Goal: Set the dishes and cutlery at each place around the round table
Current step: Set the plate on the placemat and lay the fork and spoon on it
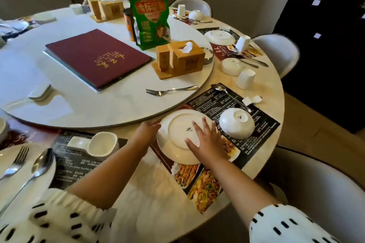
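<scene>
A white plate (176, 140) lies upside down on a black menu placemat (235, 104) at the table's near right. My left hand (147, 131) grips its left rim. My right hand (205, 140) rests flat on its upturned base with fingers spread. An overturned white bowl (237, 123) sits just right of the plate. A spoon (227, 94) lies on the mat behind it, and a fork (171, 90) lies on the turntable's edge.
A lazy Susan (98, 108) carries a maroon menu (96, 57), wooden tissue boxes (181, 59) and a green bag (150, 14). Overturned white cups (245, 79) and other settings ring the table. White chairs (276, 51) stand around it. A cup and sauce dish (98, 144) sit at left.
</scene>
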Demonstrator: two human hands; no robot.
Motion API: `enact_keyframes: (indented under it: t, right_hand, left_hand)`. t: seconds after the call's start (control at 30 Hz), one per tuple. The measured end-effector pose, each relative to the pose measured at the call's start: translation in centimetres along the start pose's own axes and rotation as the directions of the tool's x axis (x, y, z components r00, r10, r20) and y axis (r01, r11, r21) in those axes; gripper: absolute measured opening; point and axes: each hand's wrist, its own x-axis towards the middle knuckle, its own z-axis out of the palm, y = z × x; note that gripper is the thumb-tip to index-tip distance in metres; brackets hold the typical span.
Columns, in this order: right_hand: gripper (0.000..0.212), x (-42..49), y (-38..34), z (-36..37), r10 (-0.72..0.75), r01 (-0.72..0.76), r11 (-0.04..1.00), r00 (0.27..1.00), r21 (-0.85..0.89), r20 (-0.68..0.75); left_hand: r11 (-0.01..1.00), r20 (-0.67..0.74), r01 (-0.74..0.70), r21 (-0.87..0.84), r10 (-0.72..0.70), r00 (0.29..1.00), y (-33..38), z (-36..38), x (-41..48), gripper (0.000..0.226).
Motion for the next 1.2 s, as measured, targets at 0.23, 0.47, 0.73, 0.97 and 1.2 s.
enact_keyframes:
  t: [0.23, 0.47, 0.73, 0.97, 1.2]
  right_hand:
    - [0.081, 0.8, 0.8, 1.3, -0.034, 0.034, 0.999, 0.999, -0.013, -0.018]
    - [0.084, 0.6, 1.3, 1.4, -0.060, 0.061, 0.998, 0.998, 0.033, -0.032]
    - [0.087, -2.4, 2.9, -0.4, -0.337, 0.335, 0.901, 0.941, 0.275, -0.043]
    - [0.048, -3.7, 2.7, -1.4, -0.516, 0.634, 0.768, 0.699, 0.095, -0.496]
    - [0.040, -2.7, 1.0, -6.6, -0.031, 0.436, 0.765, 0.760, 0.474, -0.649]
  left_hand:
    - [0.982, -0.034, 0.139, -0.128, -0.144, 0.989, -0.8, 0.4, 0.4, 0.020]
    - [0.974, -0.028, 0.184, -0.136, -0.189, 0.982, 0.1, 0.8, -0.3, 0.042]
    - [0.869, 0.170, 0.248, -0.427, -0.193, 0.966, -1.0, 0.2, -3.2, 0.033]
    - [0.769, 0.270, 0.204, -0.605, -0.043, 0.962, 1.9, -1.3, -3.7, 0.029]
    - [0.921, 0.097, 0.027, -0.389, 0.011, 0.995, 0.8, 0.6, -2.8, 0.065]
